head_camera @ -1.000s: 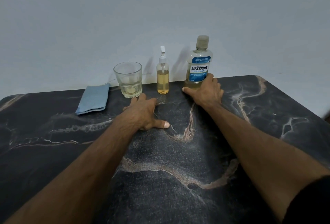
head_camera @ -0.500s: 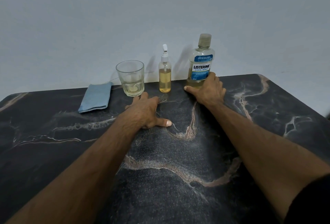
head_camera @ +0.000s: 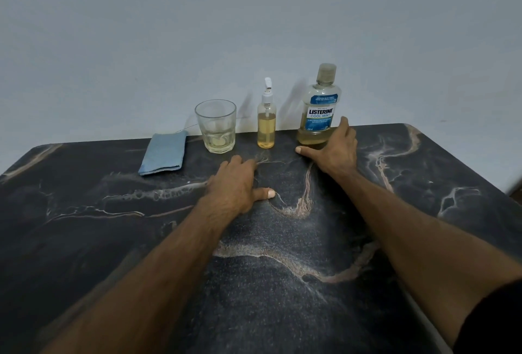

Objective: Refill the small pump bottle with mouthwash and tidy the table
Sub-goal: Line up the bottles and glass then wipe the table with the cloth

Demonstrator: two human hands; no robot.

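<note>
Small pump bottle point(head_camera: 266, 124): upright at the far edge of the desk point(head_camera: 84, 235), about half full of amber liquid, pump head fitted. I find it beyond and between my two hands, slightly nearer the left, touched by neither.

Change over the last second: almost none. Both hands hold the same posts; only the view has shifted a little. I judge the refill not yet begun.

Left hand point(head_camera: 237, 184): flat on the desk, palm down, fingers loosely together and thumb out, gripping nothing. The glass tumbler point(head_camera: 216, 126), with a little pale liquid at its bottom, stands just beyond its fingertips. A folded blue cloth point(head_camera: 163, 153) lies further out to that hand's left.

Right hand point(head_camera: 334, 149): spread open, thumb on the desk, fingers resting against the lower right side of the Listerine mouthwash bottle point(head_camera: 320, 108) without closing round it. That bottle is capped and holds only a shallow layer of liquid.

Likely next: lift the mouthwash, uncap, unscrew the pump.
</note>
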